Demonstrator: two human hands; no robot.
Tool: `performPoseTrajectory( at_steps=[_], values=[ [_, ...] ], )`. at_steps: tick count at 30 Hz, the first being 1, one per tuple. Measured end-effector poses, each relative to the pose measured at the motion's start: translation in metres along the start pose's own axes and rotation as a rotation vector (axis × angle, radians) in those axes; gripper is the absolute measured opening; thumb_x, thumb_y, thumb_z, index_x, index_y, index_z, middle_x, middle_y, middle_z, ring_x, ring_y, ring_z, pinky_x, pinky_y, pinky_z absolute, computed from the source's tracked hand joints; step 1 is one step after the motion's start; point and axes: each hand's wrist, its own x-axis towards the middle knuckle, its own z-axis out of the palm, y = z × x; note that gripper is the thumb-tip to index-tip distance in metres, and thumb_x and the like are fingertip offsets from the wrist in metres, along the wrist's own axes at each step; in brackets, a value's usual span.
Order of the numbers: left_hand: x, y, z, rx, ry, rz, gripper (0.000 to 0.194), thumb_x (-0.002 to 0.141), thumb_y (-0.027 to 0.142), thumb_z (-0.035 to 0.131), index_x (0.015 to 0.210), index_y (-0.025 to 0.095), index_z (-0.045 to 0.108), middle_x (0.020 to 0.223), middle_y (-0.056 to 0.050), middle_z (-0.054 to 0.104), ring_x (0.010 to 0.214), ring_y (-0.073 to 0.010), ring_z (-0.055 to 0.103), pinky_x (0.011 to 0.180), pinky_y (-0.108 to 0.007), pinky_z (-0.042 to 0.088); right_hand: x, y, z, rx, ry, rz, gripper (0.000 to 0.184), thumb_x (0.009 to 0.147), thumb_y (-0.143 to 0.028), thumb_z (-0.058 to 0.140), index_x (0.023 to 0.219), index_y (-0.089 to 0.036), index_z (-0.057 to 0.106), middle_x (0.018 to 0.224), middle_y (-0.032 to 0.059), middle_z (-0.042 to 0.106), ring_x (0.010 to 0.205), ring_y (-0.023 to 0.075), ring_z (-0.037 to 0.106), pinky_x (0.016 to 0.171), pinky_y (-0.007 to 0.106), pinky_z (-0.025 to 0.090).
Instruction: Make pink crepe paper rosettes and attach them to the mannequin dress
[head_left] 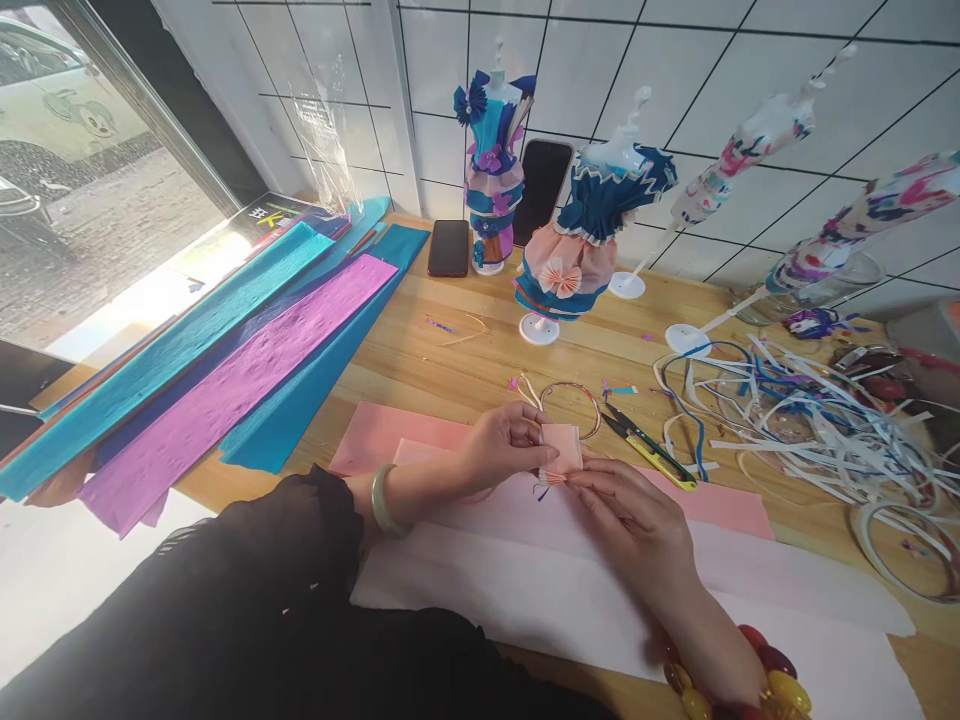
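A small piece of pink crepe paper (564, 447), with fine pleats along its lower edge, is held between both hands. My left hand (504, 440), with a pale green bangle (384, 503) on the wrist, pinches its left side between thumb and fingers. From the right, my right hand (631, 510) pinches the lower right corner by the pleats. Beneath the hands lie sheets of white paper (510, 580) and pink paper (742, 507). Just beyond the fingers are a ring of thin wire (571, 386) and yellow-and-black snips (649, 450).
Crepe paper strips in turquoise (172, 345) and purple (247, 385) lie at left. Small dress forms in paper dresses (495, 180) (574, 245) stand by the tiled wall, near a phone (448, 248). A tangle of paper strips (817, 430) and a tape roll (870, 530) lie at right.
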Motion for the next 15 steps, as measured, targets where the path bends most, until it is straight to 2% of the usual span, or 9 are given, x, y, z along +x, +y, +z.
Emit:
performPoseTrajectory(
  at_steps=[4,9,15],
  values=[
    [0.0005,-0.0016,-0.0014,0.030,0.013,0.035,0.033,0.065,0.023,0.070,0.089,0.013,0.050,0.066,0.001,0.057,0.059,-0.0075,0.055,0.056,-0.020,0.041,-0.0002,0.0008,-0.0003,-0.018,-0.004,-0.019,0.017,0.082,-0.012,0.054,0.092,-0.022,0.063,0.091,0.0054,0.064,0.095,0.0185,0.060,0.078,0.030,0.051],
    [-0.0010,0.0003,-0.0009,0.039,0.006,0.047,0.030,0.066,0.022,0.069,0.085,0.014,0.047,0.068,0.001,0.056,0.058,-0.0068,0.054,0.055,-0.020,0.039,0.0000,0.0005,-0.0011,0.000,-0.038,-0.023,0.020,0.082,-0.011,0.052,0.094,-0.023,0.064,0.095,0.0066,0.060,0.096,0.0188,0.058,0.079,0.033,0.051],
    [-0.0006,0.0001,-0.0007,0.043,0.009,0.059,0.037,0.063,0.022,0.071,0.078,0.017,0.038,0.058,0.007,0.049,0.050,-0.0052,0.049,0.050,-0.018,0.036,0.0023,-0.0036,-0.0022,-0.080,0.060,-0.100,0.021,0.078,-0.008,0.057,0.092,-0.021,0.066,0.110,0.0110,0.052,0.101,0.0222,0.053,0.079,0.040,0.049]
  ],
)
